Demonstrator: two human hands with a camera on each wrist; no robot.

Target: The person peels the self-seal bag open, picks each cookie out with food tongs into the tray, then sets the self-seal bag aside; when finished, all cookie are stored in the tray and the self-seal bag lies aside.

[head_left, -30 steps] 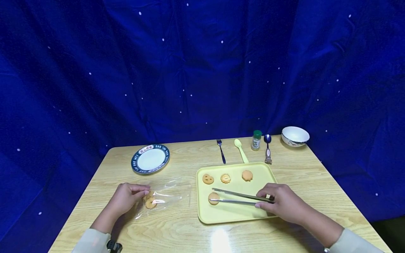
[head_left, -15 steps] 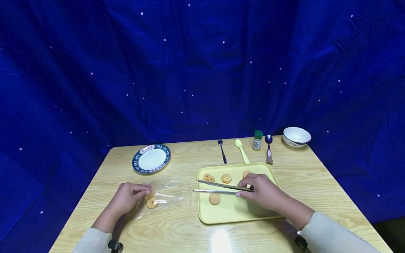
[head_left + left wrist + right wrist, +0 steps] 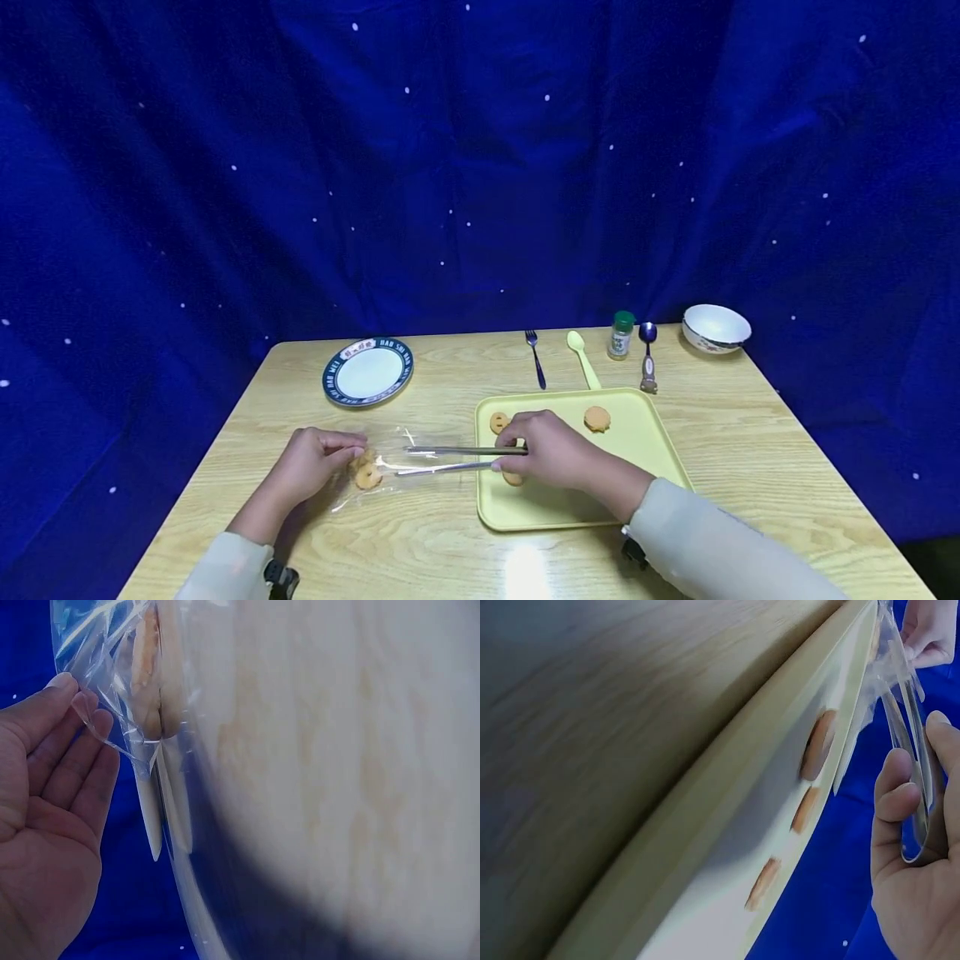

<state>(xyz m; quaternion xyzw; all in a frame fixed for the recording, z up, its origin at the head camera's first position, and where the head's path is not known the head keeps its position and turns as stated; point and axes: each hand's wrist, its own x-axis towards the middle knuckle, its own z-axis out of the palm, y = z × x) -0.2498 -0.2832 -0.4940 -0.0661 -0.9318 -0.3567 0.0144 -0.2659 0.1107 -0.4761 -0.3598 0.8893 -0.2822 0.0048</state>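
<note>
My left hand (image 3: 311, 467) pinches the closed end of a clear plastic bag (image 3: 112, 682) with thumb and fingertips. Cookies (image 3: 367, 476) lie inside that end. My right hand (image 3: 551, 450) grips metal tongs (image 3: 457, 451), their arms spread apart with nothing between the tips. In the head view the tips overlap the bag's right part. The hand itself is above a yellow tray (image 3: 581, 521). On the tray show a cookie with holes (image 3: 498, 423), a scalloped cookie (image 3: 597, 418) and a round cookie (image 3: 513, 479) partly under the hand. Another cookie is hidden behind the hand.
At the back left stands a blue-rimmed plate (image 3: 368, 372). Behind the tray lie a fork (image 3: 537, 360), a yellow spoon (image 3: 585, 360) and a dark spoon (image 3: 648, 358), with a green-capped shaker (image 3: 620, 336). A white bowl (image 3: 716, 327) is at the back right.
My right hand has carried the tongs left from above the round cookie to over the bag. The round cookie has stayed on the tray. My left hand keeps its hold.
</note>
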